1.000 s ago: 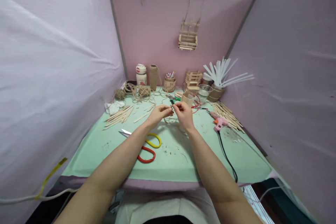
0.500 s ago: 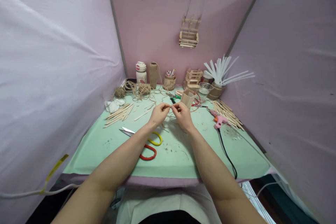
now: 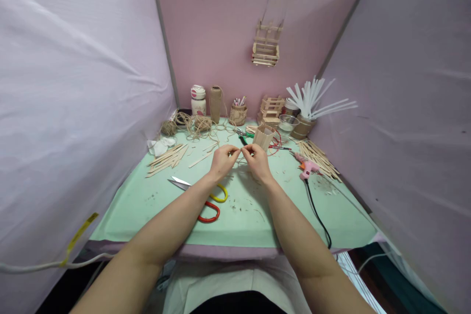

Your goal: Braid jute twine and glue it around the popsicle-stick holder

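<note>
Over the middle of the green table (image 3: pixel 154 206), my left hand (image 3: pixel 222 161) and my right hand (image 3: pixel 258 161) are held close together. Both pinch a thin piece of jute twine (image 3: pixel 241 154) between their fingertips. The twine trails down under my hands. Just behind my right hand stands a small cup of wooden sticks (image 3: pixel 264 136). Scissors with a red and a yellow handle (image 3: pixel 206 200) lie under my left forearm.
Loose wooden sticks (image 3: pixel 165 159) lie at the left, more sticks (image 3: pixel 318 157) at the right. A pink glue gun (image 3: pixel 307 169) with a black cord (image 3: pixel 318 218) lies on the right. Twine balls (image 3: pixel 191 125), jars, pliers (image 3: pixel 245 136) and white sticks in a pot (image 3: pixel 305 125) line the back.
My hands have lifted slightly and drawn a little further from me, still pinched together on the twine. Nothing else on the table has moved.
</note>
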`<state>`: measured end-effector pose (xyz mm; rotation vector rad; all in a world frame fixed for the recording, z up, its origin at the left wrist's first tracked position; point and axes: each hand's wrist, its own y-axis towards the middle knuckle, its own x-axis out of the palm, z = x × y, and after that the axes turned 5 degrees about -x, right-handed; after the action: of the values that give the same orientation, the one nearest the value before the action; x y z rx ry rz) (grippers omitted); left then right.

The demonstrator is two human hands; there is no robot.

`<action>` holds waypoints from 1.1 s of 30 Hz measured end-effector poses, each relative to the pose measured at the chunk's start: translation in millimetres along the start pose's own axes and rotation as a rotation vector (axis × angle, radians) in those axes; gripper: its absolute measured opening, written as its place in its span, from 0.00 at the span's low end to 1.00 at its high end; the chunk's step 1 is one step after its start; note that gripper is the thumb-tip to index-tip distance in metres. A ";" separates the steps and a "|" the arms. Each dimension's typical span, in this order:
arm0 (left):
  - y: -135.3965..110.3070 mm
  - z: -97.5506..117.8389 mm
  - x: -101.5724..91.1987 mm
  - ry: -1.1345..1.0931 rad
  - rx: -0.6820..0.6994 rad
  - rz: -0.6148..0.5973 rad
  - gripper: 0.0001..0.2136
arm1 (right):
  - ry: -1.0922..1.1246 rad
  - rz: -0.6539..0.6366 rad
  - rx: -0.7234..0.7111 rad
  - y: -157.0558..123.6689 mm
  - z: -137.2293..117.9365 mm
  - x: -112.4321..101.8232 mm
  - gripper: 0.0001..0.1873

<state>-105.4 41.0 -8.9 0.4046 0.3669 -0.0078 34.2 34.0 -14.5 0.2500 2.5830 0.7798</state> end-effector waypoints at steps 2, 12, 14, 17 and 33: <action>-0.7 0.4 0.9 0.011 0.016 0.007 0.07 | 0.014 0.005 0.025 -0.3 0.3 1.0 0.12; -4.1 4.9 5.6 -0.085 -0.099 0.025 0.07 | 0.284 -0.047 0.266 2.9 2.4 2.4 0.16; -4.6 5.7 5.6 -0.104 -0.119 0.015 0.08 | 0.347 -0.049 0.292 3.3 2.8 2.4 0.15; -4.9 5.9 5.7 -0.125 -0.161 -0.005 0.09 | 0.353 -0.055 0.278 3.4 3.6 1.9 0.15; 0.5 -3.7 10.7 -0.304 -0.305 0.014 0.08 | 0.229 -0.059 0.211 2.2 14.2 7.1 0.14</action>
<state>-96.6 43.5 -15.6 0.1001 0.0621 0.0004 34.3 44.7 -26.4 0.1539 2.8785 0.5423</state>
